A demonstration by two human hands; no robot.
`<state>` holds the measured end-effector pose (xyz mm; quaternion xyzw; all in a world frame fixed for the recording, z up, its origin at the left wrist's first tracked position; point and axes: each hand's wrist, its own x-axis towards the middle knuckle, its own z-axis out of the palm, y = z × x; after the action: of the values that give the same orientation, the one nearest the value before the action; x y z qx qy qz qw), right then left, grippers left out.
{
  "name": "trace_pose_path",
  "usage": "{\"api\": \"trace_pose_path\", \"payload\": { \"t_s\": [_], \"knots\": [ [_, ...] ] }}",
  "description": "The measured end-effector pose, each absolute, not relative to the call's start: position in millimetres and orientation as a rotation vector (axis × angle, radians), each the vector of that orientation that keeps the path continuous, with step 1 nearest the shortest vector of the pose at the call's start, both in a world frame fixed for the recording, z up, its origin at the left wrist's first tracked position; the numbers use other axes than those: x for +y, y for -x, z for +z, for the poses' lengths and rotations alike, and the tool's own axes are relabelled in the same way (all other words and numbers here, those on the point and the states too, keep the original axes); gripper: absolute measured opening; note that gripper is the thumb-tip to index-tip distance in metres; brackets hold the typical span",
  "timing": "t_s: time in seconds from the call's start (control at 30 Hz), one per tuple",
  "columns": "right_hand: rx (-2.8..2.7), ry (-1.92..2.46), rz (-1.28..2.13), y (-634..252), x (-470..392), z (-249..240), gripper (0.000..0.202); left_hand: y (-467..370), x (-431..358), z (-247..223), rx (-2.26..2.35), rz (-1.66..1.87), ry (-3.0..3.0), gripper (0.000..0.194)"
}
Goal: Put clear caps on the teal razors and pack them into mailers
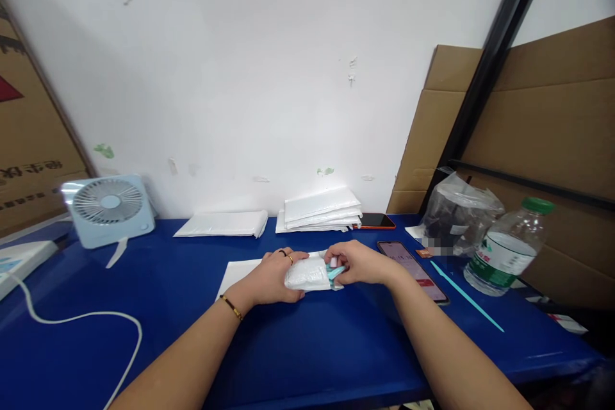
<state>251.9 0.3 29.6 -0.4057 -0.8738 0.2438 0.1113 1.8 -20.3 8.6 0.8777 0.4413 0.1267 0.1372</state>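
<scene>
The blue desk (pixel 298 346) is carrying everything, its far edge running along the wall. Over its middle, the left hand (pixel 276 278) is spanning the white pouch (pixel 310 274) in a moderately wide grip, fingers pressing near the far edge and thumb lying along the near one. The right hand (pixel 362 262) is reaching in from the other side, its grip narrow and closing around the teal piece (pixel 335 273). Between the hands, the pouch is lying nearly flat, its long axis running left to right and its right end facing the right fingertips. A phone (pixel 408 262) is lying beyond the right wrist, off to the right. The teal piece is sitting at that right end, partly showing, so the right hand is clearly the nearer one; its own long axis is too hidden to tell. Smallest, a pink bit (pixel 333 262) is showing just beside it, under the right fingers.
</scene>
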Motion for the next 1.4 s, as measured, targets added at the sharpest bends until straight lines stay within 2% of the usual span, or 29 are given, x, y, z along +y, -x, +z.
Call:
{"api": "trace_pose_path", "payload": {
  "t_s": [0.07,0.17,0.27,0.37,0.43,0.53,0.63,0.73,0.87,0.97,1.07,1.13,1.23,1.3,1.4],
  "knots": [
    [-2.515,1.219,0.716,-259,1,31,0.05,-2,-20,9,1.273,0.363,-2.541,0.076],
    [-2.487,1.502,0.67,-273,5,29,0.063,0,-20,9,1.248,0.366,-2.539,0.077],
    [-2.462,1.692,0.876,-273,9,23,0.05,2,-18,6,1.234,0.381,-2.532,0.077],
    [-2.384,1.486,0.945,-262,10,20,0.035,3,-17,4,1.229,0.389,-2.533,0.077],
    [-2.336,1.389,0.845,-261,11,20,0.037,3,-16,4,1.222,0.388,-2.536,0.077],
    [-2.335,1.571,0.714,-268,13,19,0.046,3,-17,5,1.216,0.386,-2.535,0.078],
    [-2.333,1.68,0.922,-268,14,15,0.034,3,-17,6,1.224,0.381,-2.531,0.078],
    [-2.286,1.45,1.043,-259,14,11,0.026,3,-17,6,1.231,0.376,-2.523,0.079],
    [-2.23,1.37,0.832,-261,14,13,0.033,4,-17,6,1.216,0.375,-2.518,0.079],
    [-2.359,1.508,0.982,-265,12,14,0.039,4,-17,6,1.21,0.376,-2.521,0.079],
    [-2.358,1.383,1.133,-256,10,12,0.027,4,-16,4,1.215,0.382,-2.535,0.078],
    [-2.326,1.292,1.013,-251,9,12,0.023,3,-16,4,1.214,0.384,-2.542,0.078],
    [-2.362,1.396,0.861,-255,10,13,0.036,3,-16,5,1.209,0.384,-2.54,0.078],
    [-2.392,1.536,0.978,-259,10,12,0.04,3,-16,6,1.204,0.382,-2.537,0.078],
    [-2.433,1.519,1.114,-257,9,9,0.026,4,-16,5,1.21,0.379,-2.531,0.079]
  ]
}}
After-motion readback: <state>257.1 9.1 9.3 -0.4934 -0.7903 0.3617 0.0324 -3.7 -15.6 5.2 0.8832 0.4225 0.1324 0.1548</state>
